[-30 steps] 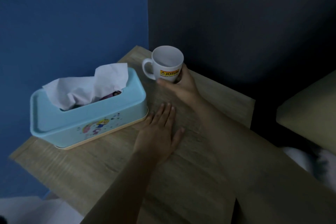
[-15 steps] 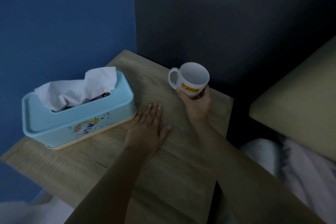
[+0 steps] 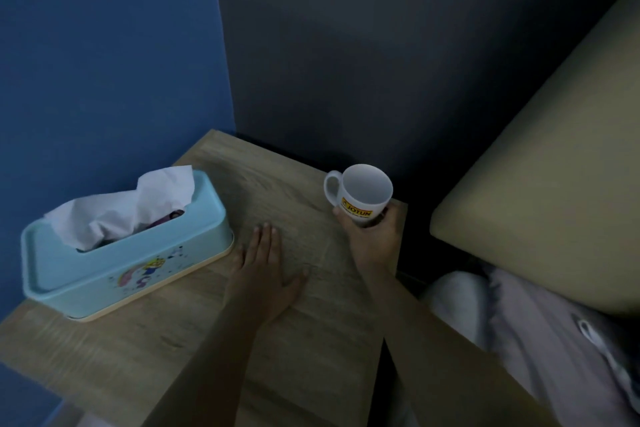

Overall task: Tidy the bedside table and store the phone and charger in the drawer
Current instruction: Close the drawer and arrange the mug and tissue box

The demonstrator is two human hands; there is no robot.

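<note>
A white mug [image 3: 360,194] with a yellow label stands near the far right corner of the wooden bedside table [image 3: 194,340]. My right hand [image 3: 372,239] is wrapped around the mug's lower part, handle pointing left. My left hand [image 3: 266,274] lies flat on the tabletop, fingers spread, just right of a light blue tissue box [image 3: 124,253] with a white tissue sticking up. No phone, charger or drawer shows in the view.
A blue wall stands behind the tissue box and a dark wall behind the mug. An olive cushion or headboard [image 3: 540,163] sits to the right, with pale bedding [image 3: 519,340] below it. A dark gap separates table and bed.
My right hand has carried the mug from the table's back middle to its far right corner. My left hand has stayed flat beside the tissue box.
</note>
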